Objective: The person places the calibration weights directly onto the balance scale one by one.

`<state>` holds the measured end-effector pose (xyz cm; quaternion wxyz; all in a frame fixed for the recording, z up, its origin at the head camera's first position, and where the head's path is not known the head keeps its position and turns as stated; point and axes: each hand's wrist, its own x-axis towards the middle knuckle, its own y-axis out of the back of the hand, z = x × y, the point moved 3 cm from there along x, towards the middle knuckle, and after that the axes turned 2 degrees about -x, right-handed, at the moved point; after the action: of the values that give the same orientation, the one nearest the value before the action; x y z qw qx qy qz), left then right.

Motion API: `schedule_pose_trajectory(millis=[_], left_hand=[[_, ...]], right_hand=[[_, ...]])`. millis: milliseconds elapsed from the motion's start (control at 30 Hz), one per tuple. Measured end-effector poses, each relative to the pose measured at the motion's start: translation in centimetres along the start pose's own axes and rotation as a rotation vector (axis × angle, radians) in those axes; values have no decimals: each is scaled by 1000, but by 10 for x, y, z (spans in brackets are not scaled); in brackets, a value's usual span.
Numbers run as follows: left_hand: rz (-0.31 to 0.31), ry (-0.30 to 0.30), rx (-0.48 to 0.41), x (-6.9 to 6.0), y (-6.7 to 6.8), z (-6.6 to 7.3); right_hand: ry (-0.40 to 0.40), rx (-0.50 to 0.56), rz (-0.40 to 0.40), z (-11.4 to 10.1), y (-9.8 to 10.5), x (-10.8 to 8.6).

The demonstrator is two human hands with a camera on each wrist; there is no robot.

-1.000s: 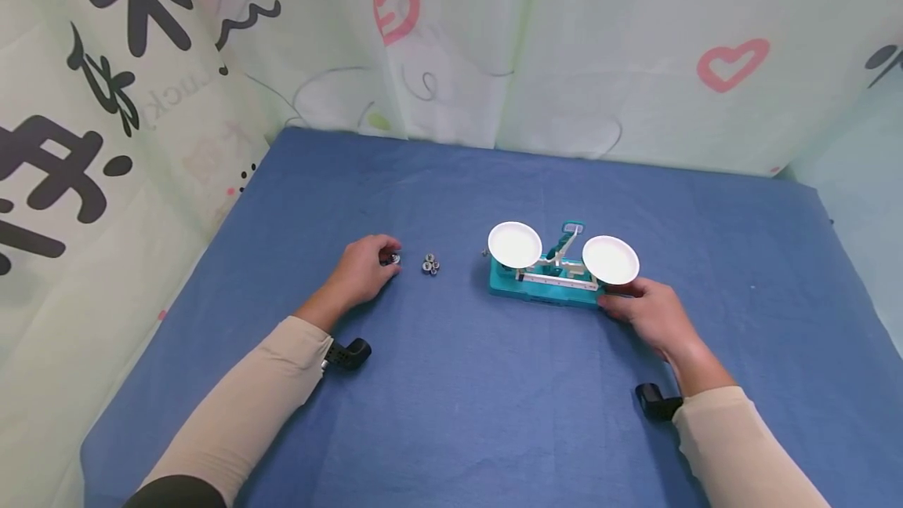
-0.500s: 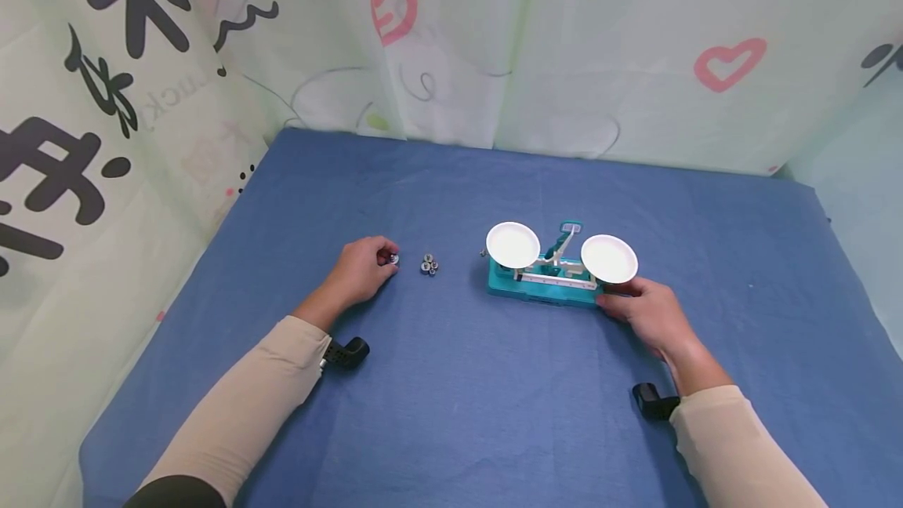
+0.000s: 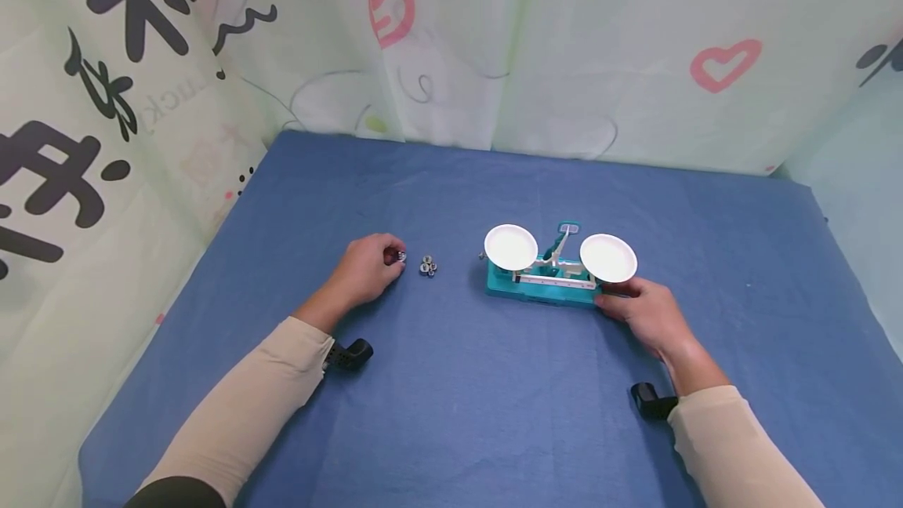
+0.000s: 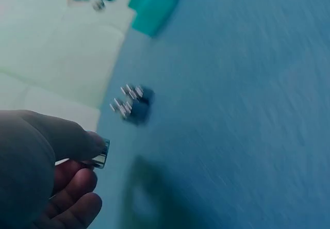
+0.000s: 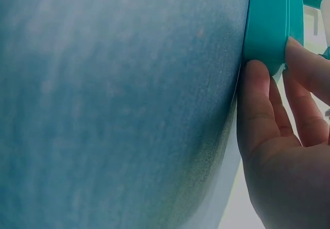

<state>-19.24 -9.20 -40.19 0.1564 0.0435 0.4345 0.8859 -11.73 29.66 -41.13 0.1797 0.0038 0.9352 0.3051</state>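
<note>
My left hand (image 3: 367,267) pinches a small shiny metal weight (image 4: 102,154) between thumb and fingertips. Just right of it, a cluster of several similar metal weights (image 3: 427,266) stands on the blue cloth; the left wrist view blurs them. At the teal base's right end, my right hand (image 3: 647,312) holds the balance scale (image 3: 539,292), with thumb and fingertips against the base (image 5: 268,22). Two white pans top the scale, a left pan (image 3: 511,247) and a right pan (image 3: 608,258), neither with anything on it. The right pan hides part of the right fingers.
Blue cloth (image 3: 451,398) covers the table. A pale curtain (image 3: 600,45) with hearts and dark lettering hangs behind and along the left side. Each wrist carries a black camera, the left camera (image 3: 353,353) and the right camera (image 3: 652,400).
After a slight shift of the whole view, my left hand has edged right toward the cluster, still pinching the weight. The right hand and the scale keep their places.
</note>
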Motion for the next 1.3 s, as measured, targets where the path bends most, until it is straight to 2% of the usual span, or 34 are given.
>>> schedule_pose_trajectory(millis=[167, 400, 600, 933, 1100, 1300], left_hand=[[15, -78, -29, 1, 6, 26], [-23, -133, -77, 8, 10, 66], [-45, -202, -101, 19, 11, 91], [-87, -265, -43, 35, 4, 122], [-120, -288, -13, 40, -3, 132], [-124, -350, 56, 45, -12, 139]], right_hand=[[-8, 5, -6, 0, 0, 0], [1, 4, -8, -1, 1, -1], [-6, 13, -12, -1, -1, -2], [-13, 6, -11, -1, -1, -4], [-23, 10, -11, -1, -2, -4], [-23, 19, -11, -2, -2, -6]])
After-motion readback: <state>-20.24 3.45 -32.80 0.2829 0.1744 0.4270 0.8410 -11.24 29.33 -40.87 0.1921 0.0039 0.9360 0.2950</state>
